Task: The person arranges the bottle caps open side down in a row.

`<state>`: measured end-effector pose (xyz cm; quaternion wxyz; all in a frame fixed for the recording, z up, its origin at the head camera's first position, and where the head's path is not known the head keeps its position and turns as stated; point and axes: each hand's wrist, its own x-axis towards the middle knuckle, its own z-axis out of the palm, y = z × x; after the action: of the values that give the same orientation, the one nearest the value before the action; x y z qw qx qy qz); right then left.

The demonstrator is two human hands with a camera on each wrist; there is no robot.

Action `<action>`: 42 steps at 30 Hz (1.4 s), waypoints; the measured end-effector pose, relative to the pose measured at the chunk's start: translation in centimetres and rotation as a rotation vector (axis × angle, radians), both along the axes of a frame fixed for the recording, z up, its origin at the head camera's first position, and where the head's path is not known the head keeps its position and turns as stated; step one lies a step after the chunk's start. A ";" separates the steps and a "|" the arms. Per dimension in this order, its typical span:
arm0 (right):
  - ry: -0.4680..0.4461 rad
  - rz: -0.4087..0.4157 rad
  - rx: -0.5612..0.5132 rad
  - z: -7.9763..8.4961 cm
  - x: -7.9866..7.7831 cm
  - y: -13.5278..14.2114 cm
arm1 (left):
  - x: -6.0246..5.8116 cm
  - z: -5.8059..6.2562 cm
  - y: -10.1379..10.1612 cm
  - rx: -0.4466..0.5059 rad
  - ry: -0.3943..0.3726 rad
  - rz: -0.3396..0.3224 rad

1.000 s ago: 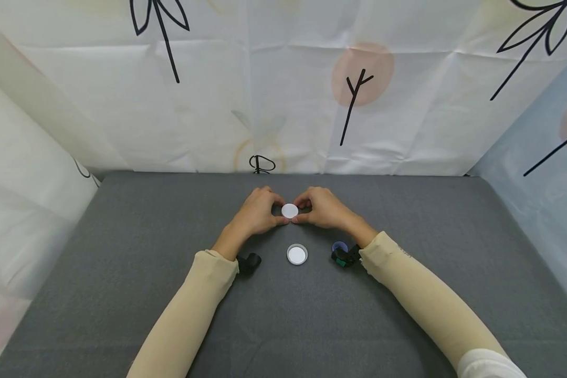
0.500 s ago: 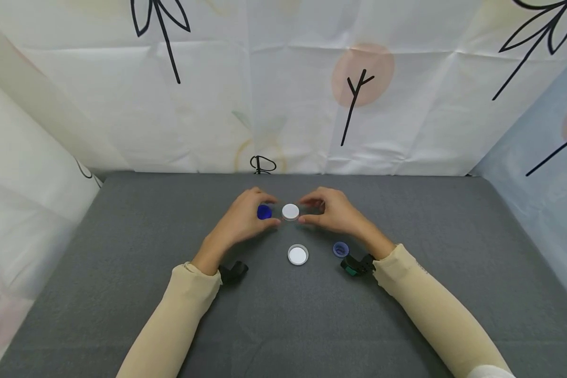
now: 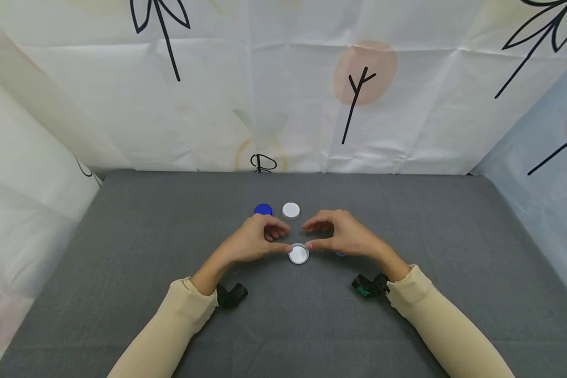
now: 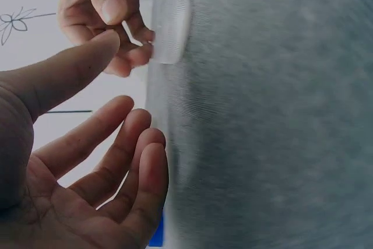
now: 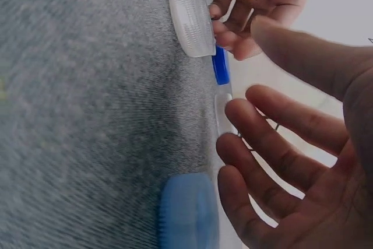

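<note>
A ribbed white lid [image 3: 298, 254], its hollow side up, lies on the grey cloth between my two hands. From the left comes my left hand [image 3: 252, 239], fingers loosely bent and thumb tip at the lid's edge. My right hand [image 3: 347, 234] mirrors it, with nothing between thumb and fingers. The wrist views show neither hand holding the ribbed lid [image 5: 192, 18]. Farther back sit a white cap [image 3: 291, 211] and a dark blue cap [image 3: 263, 209], side by side. A translucent light blue cap [image 5: 189, 211] is mostly hidden under my right hand in the head view.
Grey cloth [image 3: 283, 325] covers the table, up to a white printed curtain [image 3: 283, 105] at the back. A black wrist camera [image 3: 231, 295] sits on the left wrist, another camera [image 3: 369, 285] on the right.
Both hands have let go of the white cap, which stays at the back, and come nearer to me over the ribbed lid. The dark blue cap came out from behind my left hand.
</note>
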<state>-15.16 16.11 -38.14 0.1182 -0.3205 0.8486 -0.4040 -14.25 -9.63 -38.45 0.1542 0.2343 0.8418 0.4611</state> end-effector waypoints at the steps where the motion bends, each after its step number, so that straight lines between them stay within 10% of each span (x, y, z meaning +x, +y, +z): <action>1: -0.011 0.011 0.007 -0.1 0.0 0.0 | 0.0 -0.2 -0.1 0.007 -0.019 -0.006; 21: -0.125 0.096 -0.001 -1.4 -0.5 0.2 | -0.2 -1.4 -0.4 0.037 -0.038 -0.070; 42: 0.032 0.045 0.089 -1.3 0.4 -0.5 | 0.6 -1.7 0.6 -0.033 0.066 -0.040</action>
<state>-14.78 15.56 -39.48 0.1279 -0.3405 0.8601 -0.3577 -13.70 -9.04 -40.15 0.1392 0.2635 0.8493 0.4359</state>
